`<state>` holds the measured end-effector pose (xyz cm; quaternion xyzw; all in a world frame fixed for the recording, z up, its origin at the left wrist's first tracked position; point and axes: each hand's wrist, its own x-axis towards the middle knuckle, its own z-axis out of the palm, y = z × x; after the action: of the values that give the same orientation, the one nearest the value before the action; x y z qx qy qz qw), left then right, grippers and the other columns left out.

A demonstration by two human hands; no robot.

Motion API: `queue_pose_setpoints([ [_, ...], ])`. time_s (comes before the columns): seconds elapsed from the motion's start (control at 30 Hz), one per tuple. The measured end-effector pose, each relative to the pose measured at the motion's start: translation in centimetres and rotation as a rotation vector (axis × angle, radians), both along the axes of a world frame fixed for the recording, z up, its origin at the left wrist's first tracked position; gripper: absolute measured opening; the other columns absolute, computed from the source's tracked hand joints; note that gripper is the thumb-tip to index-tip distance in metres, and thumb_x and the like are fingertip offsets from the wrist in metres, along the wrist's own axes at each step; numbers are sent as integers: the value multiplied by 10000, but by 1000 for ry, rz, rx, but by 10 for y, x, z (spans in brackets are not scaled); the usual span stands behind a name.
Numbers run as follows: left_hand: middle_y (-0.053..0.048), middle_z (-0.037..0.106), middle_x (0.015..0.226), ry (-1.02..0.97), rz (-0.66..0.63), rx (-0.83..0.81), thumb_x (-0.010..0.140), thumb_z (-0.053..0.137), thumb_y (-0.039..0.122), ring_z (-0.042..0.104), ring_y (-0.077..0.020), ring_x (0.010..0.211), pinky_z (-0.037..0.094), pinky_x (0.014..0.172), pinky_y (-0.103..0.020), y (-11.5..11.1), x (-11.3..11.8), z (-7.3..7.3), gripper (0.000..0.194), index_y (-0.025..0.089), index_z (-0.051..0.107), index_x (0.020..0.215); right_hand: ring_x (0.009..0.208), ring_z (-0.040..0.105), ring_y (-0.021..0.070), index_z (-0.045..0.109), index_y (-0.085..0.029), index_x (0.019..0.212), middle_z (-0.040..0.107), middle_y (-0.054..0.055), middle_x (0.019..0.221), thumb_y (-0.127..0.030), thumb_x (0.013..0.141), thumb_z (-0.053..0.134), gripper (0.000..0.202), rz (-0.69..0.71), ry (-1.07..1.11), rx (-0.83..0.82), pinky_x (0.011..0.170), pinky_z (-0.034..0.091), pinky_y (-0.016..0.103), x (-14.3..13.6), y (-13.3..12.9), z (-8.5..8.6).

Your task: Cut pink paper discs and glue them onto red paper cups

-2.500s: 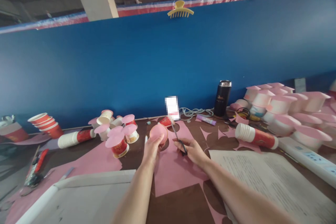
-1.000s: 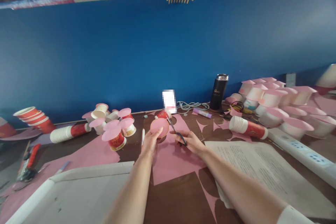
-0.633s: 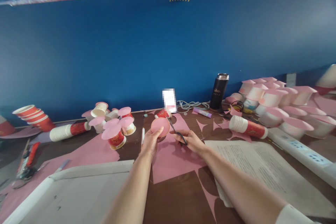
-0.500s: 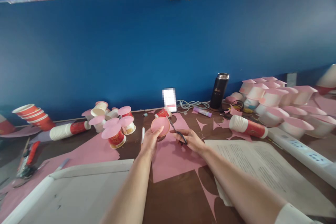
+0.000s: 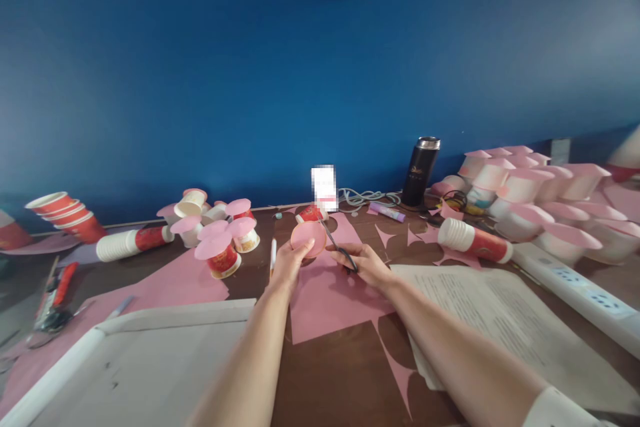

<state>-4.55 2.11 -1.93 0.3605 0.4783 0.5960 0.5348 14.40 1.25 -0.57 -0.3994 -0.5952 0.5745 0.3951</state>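
My left hand (image 5: 289,265) is closed on a round pink paper disc (image 5: 306,237), with the thumb on its face. Just behind the disc shows a red paper cup (image 5: 310,213); I cannot tell whether the two are joined. In my right hand (image 5: 369,267) is a pair of dark scissors (image 5: 345,255). Their blades point up and left, beside the disc's right edge; how far apart the blades are is unclear. Beneath both hands lies a cut pink paper sheet (image 5: 330,310) on the brown table (image 5: 330,380).
Paper cups topped with pink paper (image 5: 215,247) stand left, and many more cups (image 5: 525,187) crowd the right. A black bottle (image 5: 421,170), a glue stick (image 5: 387,211), a stack of cups (image 5: 475,240), a power strip (image 5: 580,283) and printed sheets (image 5: 480,320) lie rightward. A white tray (image 5: 165,360) sits front left.
The view has shifted slightly. The scissors' blades show a little more plainly at the disc's right edge; both hands keep nearly the same hold.
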Motion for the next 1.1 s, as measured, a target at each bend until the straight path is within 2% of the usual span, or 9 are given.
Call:
queue_pose_setpoints([
  [0.5,-138,733,880,63,-30,-3,574,829,417,687,-276,850,545,756,-365,0,1,3,550,80,705,992,523,456,86,730,-143,1053,548,-18,580,-520,700,726,517,-48,-22,14,499,337,232,-1,1,-4],
  [1.1,-136,726,895,81,-24,15,572,826,442,677,-271,850,537,751,-370,1,-1,-2,561,87,709,990,491,457,82,713,-141,1087,556,-20,575,-545,712,712,552,-37,-31,3,485,337,241,-1,-2,0],
])
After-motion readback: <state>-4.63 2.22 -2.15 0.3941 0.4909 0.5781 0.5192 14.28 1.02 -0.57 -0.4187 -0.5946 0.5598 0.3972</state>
